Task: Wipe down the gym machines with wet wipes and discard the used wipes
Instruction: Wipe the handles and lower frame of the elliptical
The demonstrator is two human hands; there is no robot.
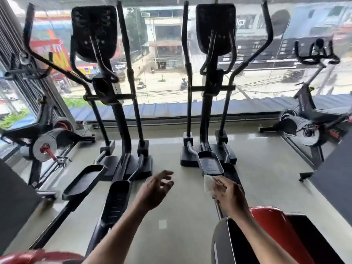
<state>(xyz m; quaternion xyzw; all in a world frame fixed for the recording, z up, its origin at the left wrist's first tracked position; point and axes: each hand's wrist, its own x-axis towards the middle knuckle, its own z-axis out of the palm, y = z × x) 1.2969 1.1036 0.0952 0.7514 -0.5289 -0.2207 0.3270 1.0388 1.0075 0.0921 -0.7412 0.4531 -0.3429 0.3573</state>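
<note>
Two black elliptical machines face a big window: the left elliptical [114, 103] and the right elliptical [209, 86]. My right hand [226, 193] pinches a white wet wipe [208, 182] just below the right machine's near foot pedal [210, 163]; the wipe's top edge is close to the pedal's rim. Between the two machines my left hand [154, 189] hovers over the floor, fingers spread and holding nothing. A long black pedal [117, 201] of the left machine lies just left of that hand.
Spin bikes stand at the far left [47, 141] and far right [306, 128]. A red and black machine housing [270, 231] is under my right forearm, and another red housing [38, 257] is at the bottom left. Pale glossy floor [171, 225] runs between the ellipticals.
</note>
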